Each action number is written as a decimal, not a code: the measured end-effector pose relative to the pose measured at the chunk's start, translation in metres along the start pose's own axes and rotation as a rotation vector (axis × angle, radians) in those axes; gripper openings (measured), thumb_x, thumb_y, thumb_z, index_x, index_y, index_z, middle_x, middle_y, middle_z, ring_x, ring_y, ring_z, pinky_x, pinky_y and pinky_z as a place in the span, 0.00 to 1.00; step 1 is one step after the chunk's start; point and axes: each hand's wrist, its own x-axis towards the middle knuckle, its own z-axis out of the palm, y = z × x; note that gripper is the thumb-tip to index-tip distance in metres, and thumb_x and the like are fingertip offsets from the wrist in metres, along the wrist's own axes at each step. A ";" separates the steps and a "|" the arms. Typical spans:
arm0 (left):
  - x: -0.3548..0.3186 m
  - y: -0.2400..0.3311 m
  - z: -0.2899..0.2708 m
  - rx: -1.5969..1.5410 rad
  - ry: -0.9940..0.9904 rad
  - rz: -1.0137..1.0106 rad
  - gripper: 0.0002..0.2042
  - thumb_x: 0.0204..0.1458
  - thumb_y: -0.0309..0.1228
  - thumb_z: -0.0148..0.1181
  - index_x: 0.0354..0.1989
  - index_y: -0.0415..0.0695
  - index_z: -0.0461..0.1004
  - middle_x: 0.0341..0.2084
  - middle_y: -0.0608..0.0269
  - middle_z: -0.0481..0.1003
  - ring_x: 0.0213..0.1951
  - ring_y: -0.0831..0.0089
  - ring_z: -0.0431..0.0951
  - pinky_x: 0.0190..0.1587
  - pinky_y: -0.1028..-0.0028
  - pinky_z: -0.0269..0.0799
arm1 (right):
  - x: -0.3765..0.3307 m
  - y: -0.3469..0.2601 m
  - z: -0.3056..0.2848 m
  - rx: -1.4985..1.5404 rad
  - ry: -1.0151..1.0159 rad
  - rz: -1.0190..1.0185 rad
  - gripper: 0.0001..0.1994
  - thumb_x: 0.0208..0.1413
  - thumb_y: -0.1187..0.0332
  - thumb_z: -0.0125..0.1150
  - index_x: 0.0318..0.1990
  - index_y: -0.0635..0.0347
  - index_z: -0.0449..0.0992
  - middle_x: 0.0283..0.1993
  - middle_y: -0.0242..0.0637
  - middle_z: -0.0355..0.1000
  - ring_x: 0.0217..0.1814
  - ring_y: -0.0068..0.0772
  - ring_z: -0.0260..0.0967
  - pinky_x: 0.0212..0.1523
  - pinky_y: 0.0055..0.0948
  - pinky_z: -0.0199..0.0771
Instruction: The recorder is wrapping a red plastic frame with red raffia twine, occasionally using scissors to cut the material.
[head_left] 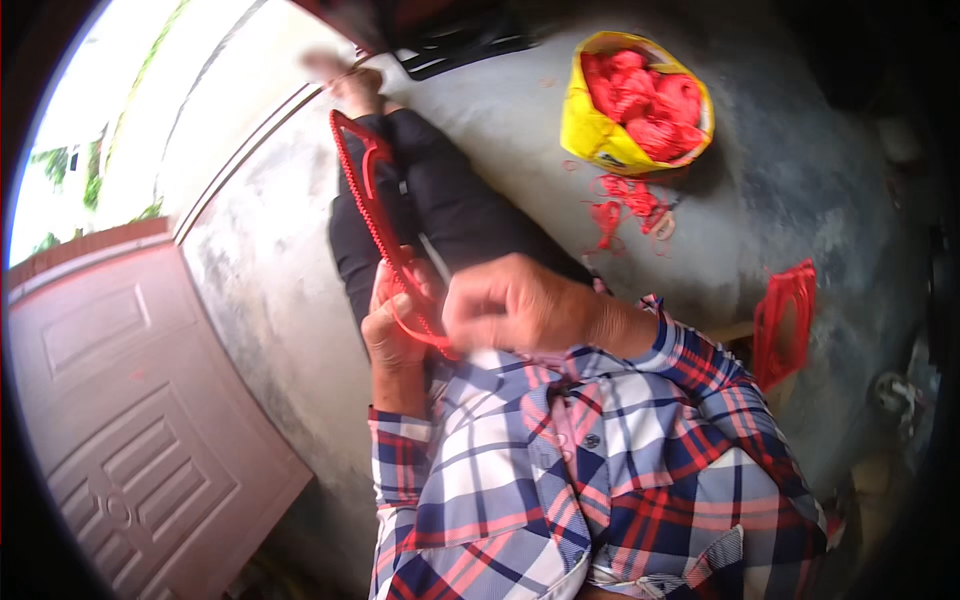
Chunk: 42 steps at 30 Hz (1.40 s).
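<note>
1. Head view, centre-left: the left hand (396, 325) has its fingers closed around the lower part of a long, narrow red loop (371, 222) with a beaded-looking edge. The loop slants from the upper left toward the middle of the frame, over dark trousers (470, 200).
2. Head view, centre: the right hand (525, 303) is just beside the loop's lower end, its fingers curled and blurred; I cannot tell whether they grip anything.
3. Head view, upper right: a yellow bag (590, 135) full of red cord bundles (650, 105) stands on the grey floor (520, 120), with loose red cord (632, 193) lying just below it in the frame.
4. Head view, right: a flat red piece (768, 325) stands tilted near the plaid sleeve (700, 350).
5. Head view, lower left: a pinkish panelled door (90, 400).
</note>
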 end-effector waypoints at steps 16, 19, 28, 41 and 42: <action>0.043 -0.015 0.020 0.313 0.013 -0.252 0.12 0.57 0.29 0.59 0.47 0.41 0.69 0.36 0.67 0.75 0.35 0.79 0.74 0.40 0.79 0.71 | -0.274 0.240 -0.166 0.652 1.390 0.394 0.10 0.56 0.57 0.60 0.28 0.50 0.72 0.25 0.24 0.70 0.23 0.18 0.63 0.23 0.21 0.63; 0.043 -0.016 0.021 0.343 0.023 -0.226 0.12 0.57 0.29 0.59 0.48 0.41 0.69 0.37 0.67 0.74 0.36 0.79 0.74 0.41 0.79 0.71 | -0.273 0.281 -0.141 0.644 1.365 0.530 0.11 0.55 0.57 0.59 0.27 0.51 0.73 0.23 0.24 0.69 0.22 0.18 0.65 0.21 0.23 0.64; 0.034 -0.006 0.017 0.350 0.079 -0.200 0.13 0.55 0.28 0.60 0.47 0.40 0.70 0.40 0.63 0.76 0.40 0.75 0.77 0.46 0.78 0.74 | -0.196 0.328 -0.193 0.274 1.486 0.414 0.07 0.51 0.65 0.62 0.36 0.56 0.76 0.22 0.28 0.70 0.20 0.21 0.66 0.18 0.25 0.65; 0.026 -0.014 0.041 0.482 0.208 -0.123 0.15 0.58 0.31 0.59 0.51 0.40 0.69 0.36 0.63 0.74 0.37 0.77 0.73 0.44 0.79 0.69 | -0.186 0.330 -0.269 -0.095 1.571 1.026 0.15 0.42 0.56 0.71 0.24 0.57 0.76 0.22 0.32 0.73 0.20 0.27 0.71 0.20 0.33 0.72; 0.027 -0.015 0.042 0.478 0.202 -0.130 0.15 0.58 0.31 0.59 0.51 0.40 0.69 0.36 0.63 0.74 0.37 0.77 0.73 0.44 0.79 0.69 | -0.186 0.332 -0.270 -0.306 1.600 0.925 0.17 0.41 0.55 0.72 0.25 0.59 0.77 0.23 0.34 0.74 0.21 0.30 0.72 0.23 0.33 0.74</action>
